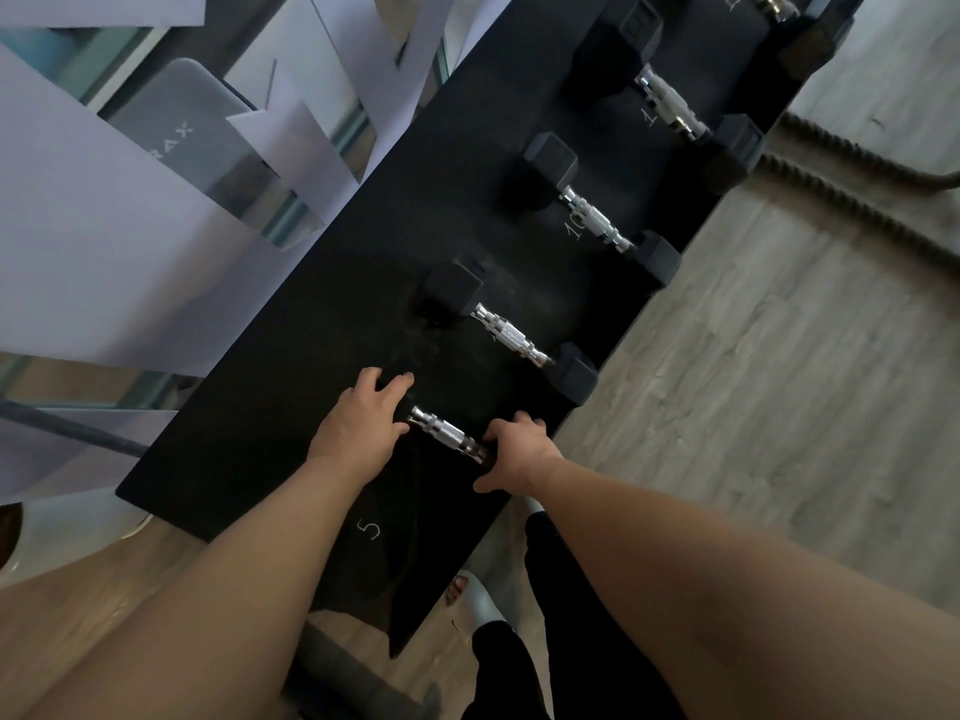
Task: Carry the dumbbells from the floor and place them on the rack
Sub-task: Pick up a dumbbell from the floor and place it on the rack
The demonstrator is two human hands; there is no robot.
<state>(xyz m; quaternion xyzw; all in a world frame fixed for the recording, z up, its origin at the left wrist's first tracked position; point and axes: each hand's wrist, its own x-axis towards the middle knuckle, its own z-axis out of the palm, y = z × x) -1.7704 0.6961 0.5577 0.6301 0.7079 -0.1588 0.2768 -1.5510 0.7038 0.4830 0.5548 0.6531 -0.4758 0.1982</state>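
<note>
A small black hex dumbbell with a chrome handle [448, 432] lies on the black rack shelf [291, 407], above a chalked "5". My left hand [363, 423] covers its far head and my right hand [519, 449] covers its near head, each gripping an end. Both black heads are hidden under my hands. Further along the shelf lie three more dumbbells, the nearest [511, 337], then one by a chalked "10" [597, 220], then a larger one [670, 103]. The handle of another dumbbell [774, 5] shows at the top edge.
A thick battle rope [852, 194] lies on the wooden floor [779, 381] right of the rack. White panels and a mirror stand behind the rack at left. My black trousers and white slipper [475, 602] are below the shelf's front edge.
</note>
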